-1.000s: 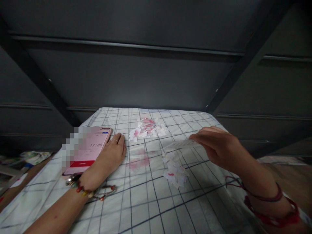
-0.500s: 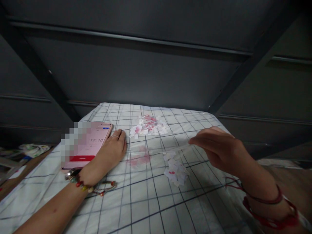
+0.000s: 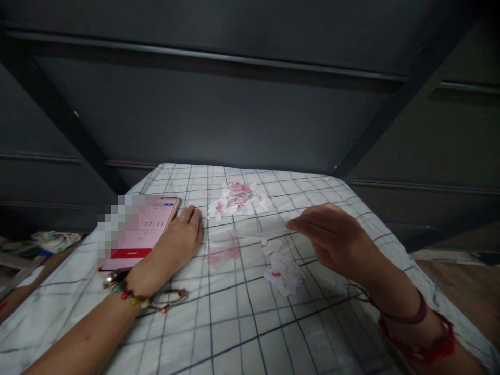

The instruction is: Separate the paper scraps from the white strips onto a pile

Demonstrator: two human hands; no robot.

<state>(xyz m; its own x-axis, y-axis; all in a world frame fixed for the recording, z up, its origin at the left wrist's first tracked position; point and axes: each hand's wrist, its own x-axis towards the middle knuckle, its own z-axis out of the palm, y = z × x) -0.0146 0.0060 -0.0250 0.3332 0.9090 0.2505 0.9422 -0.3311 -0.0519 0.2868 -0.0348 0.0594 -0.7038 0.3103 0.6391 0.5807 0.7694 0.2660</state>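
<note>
My left hand lies flat on the checked cloth with fingers stretched out, against the right edge of a pink phone. To the right, my right hand hovers low over the cloth, its fingertips pinched on the edge of a thin clear plastic film with a pink patch. The film reaches left toward the middle of the cloth; whether it is a bag I cannot tell. White paper scraps, one with a red mark, lie below the film's right end. A larger heap of white and pink paper scraps sits farther back.
The white cloth with dark grid lines covers the surface up to a dark grey panel at the back. Past the left edge are some blurred items. A brown floor shows at the right.
My right hand has moved left and the film's edge with it, so the film now sags more. My left hand and the paper heap have stayed put.
</note>
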